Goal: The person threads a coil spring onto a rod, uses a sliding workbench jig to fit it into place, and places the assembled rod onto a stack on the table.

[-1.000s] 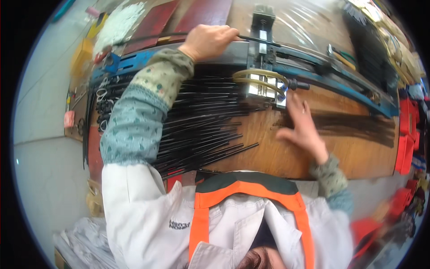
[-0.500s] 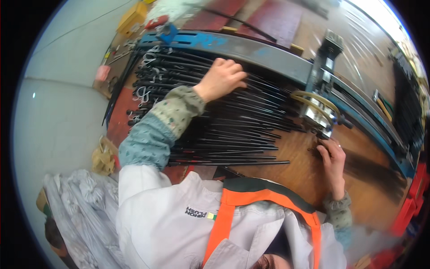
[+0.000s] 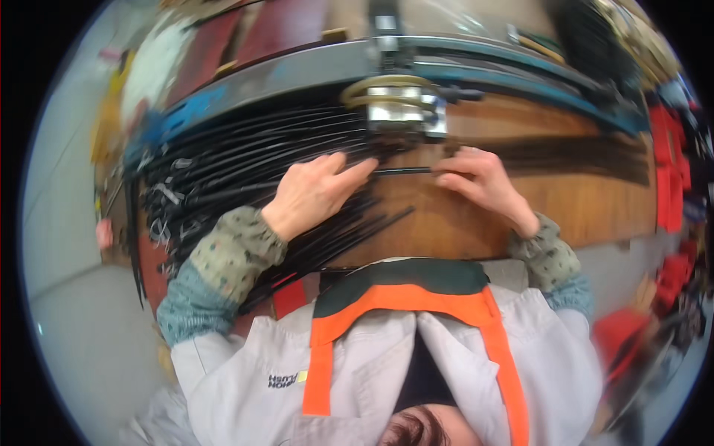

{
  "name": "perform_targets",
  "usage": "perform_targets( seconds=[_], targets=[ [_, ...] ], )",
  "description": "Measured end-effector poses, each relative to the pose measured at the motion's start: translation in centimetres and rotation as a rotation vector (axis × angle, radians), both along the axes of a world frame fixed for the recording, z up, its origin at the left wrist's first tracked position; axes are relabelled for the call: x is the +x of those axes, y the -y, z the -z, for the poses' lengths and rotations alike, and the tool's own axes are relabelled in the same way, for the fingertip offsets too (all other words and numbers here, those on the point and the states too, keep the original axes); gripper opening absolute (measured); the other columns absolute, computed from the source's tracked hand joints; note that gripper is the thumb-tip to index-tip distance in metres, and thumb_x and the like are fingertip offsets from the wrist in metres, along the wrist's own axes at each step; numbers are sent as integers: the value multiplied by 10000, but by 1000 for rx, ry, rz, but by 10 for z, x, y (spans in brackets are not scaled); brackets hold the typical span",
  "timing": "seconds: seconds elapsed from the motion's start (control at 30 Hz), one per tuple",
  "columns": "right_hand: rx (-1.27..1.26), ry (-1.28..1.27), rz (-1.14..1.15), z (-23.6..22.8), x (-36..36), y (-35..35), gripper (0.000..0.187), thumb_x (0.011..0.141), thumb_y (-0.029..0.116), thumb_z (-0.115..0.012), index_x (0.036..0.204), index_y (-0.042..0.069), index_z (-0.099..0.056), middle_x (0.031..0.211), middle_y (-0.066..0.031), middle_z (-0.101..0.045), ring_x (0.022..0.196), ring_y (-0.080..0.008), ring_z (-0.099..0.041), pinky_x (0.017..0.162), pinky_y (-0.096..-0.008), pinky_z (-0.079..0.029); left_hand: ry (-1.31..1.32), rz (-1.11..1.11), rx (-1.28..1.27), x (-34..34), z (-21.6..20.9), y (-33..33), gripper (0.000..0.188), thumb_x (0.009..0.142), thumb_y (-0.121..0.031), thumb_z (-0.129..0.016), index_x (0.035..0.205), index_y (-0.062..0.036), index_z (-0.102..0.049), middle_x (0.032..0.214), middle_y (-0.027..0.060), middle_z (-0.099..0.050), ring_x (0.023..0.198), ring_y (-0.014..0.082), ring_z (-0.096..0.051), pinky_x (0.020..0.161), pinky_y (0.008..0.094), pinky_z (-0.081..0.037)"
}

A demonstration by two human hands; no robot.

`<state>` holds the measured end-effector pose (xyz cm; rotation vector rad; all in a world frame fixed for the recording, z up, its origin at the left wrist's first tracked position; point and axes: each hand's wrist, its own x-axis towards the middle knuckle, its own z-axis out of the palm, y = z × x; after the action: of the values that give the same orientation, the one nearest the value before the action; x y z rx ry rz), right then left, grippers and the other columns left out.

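Note:
A thin black rod (image 3: 404, 172) lies crosswise between my two hands, just below the metal clamp-like fixture (image 3: 405, 111). My left hand (image 3: 316, 192) is closed on the rod's left part, index finger stretched along it; the thumb is mostly hidden. At the rod's right end my right hand (image 3: 483, 186) pinches it between thumb and fingers. Under and around my left hand spreads a pile of similar black rods (image 3: 253, 160), with white ties or strings (image 3: 167, 192) at their left ends.
A long grey-blue metal rail (image 3: 282, 73) runs behind the rods, carrying the fixture with its yellowish hose (image 3: 357, 91). On the wooden tabletop (image 3: 550, 215) a dark streaked band (image 3: 580, 157) stretches right, its nature unclear. Red bins (image 3: 667, 156) stand beyond the right edge.
My view has swung right. My left hand has come from the far side of the rod pile to the rod near the fixture. My right hand stays by the fixture, now pinching the rod's end.

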<state>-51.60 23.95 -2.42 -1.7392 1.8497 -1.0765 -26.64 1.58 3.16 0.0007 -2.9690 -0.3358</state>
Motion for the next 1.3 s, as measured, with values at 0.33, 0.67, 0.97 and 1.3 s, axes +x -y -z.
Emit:
perform_targets(
  seconds=[0.33, 0.67, 0.97, 1.3],
  targets=[
    [-363, -73, 266, -6, 16, -30, 235, 829, 227, -830, 976, 46, -795, 628, -49, -585, 626, -199, -510, 652, -331, -427, -28, 1, 60, -24, -23, -40, 448, 922, -183, -715, 1366, -195, -650, 758, 48, -504, 621, 222, -588, 527, 376, -504],
    [-667, -768, 338, -21, -11, -41, 458, 676, 188, -837, 1127, 145, -772, 714, 26, -524, 697, -176, -547, 630, -333, -454, 21, 49, -22, -45, -49, -51, 388, 945, -190, -709, 1331, -198, -673, 733, 60, -529, 623, 260, -619, 518, 396, -497],
    [-457, -550, 686, -3, -125, -68, 630, 806, 299, -869, 1355, 106, -630, 890, -56, -685, 720, -155, -662, 611, -311, -565, -273, 244, -74, -129, -114, -34, 279, 894, 35, -645, 1168, -15, -637, 874, 157, -570, 770, 371, -616, 633, 462, -490],
    [-288, -462, 761, 3, -165, -65, 572, 860, 224, -808, 1392, 118, -628, 958, -100, -715, 807, -288, -685, 722, -383, -573, -199, 223, -406, -179, -113, -18, 537, 840, -26, -672, 1370, -99, -623, 807, 85, -519, 757, 257, -608, 621, 399, -503]
  ],
)
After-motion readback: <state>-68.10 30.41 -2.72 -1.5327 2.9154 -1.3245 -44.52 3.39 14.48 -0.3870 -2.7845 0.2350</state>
